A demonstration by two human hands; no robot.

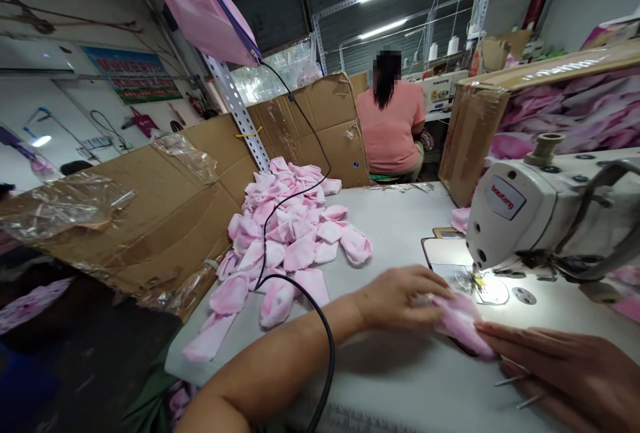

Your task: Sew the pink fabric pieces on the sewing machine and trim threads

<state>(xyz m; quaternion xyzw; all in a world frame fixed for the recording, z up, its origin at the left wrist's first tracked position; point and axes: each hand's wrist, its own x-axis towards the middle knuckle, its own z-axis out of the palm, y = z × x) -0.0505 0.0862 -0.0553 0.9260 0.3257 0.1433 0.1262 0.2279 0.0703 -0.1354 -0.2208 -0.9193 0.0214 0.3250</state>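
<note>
A pink and white fabric piece lies between my two hands, just in front of the lit needle area of a white sewing machine. My left hand grips its left end, thumb and fingers closing round the cloth. At the piece's right end, my right hand holds the edge with its fingertips, fingers pressed together. Thin metal rods show by the right fingers. A heap of similar pink pieces rests on the white table to the left.
A black cable hangs across the table and over my left forearm. Cardboard panels stand behind the heap. A carton with pink fabric stands behind the machine. A person in a salmon shirt sits further back, facing away.
</note>
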